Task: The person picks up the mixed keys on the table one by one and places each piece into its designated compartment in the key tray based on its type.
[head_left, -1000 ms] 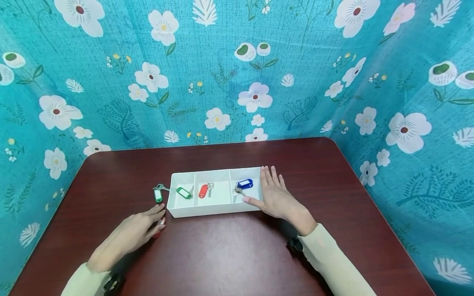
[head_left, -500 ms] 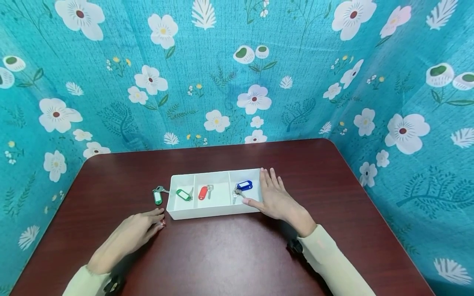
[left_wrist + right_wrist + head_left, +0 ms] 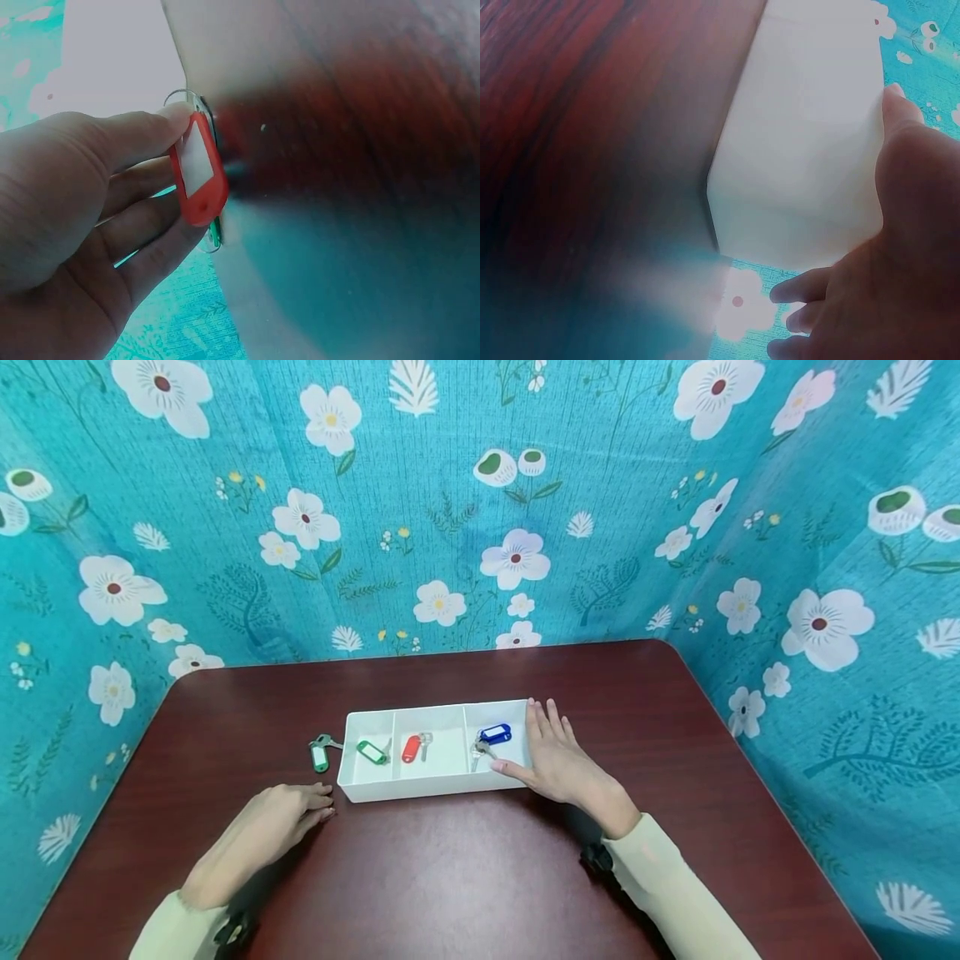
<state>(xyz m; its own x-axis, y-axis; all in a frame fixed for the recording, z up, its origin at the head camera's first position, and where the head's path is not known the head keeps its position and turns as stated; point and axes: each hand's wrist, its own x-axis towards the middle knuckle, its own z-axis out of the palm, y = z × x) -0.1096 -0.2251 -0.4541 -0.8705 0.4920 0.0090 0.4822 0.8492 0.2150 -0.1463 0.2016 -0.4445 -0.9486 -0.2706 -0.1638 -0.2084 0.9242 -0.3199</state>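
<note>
Between thumb and fingers, my left hand pinches a red key tag with a white label and a metal ring, close over the table just left of the tray. From the head view this tag is hidden behind the hand. My right hand lies with straight fingers along the right end of a white three-compartment tray, thumb over the front rim. Inside the tray are a green-tagged key at left, a red-tagged key in the middle and blue-tagged keys at right.
Another green-tagged key lies on the dark wooden table, outside the tray's left end and beyond my left hand. A blue flowered curtain hangs behind the table and along its sides.
My left fingers have drawn together on the red key tag, which showed beneath them earlier and is now covered in the head view. The right hand and tray stay put.
</note>
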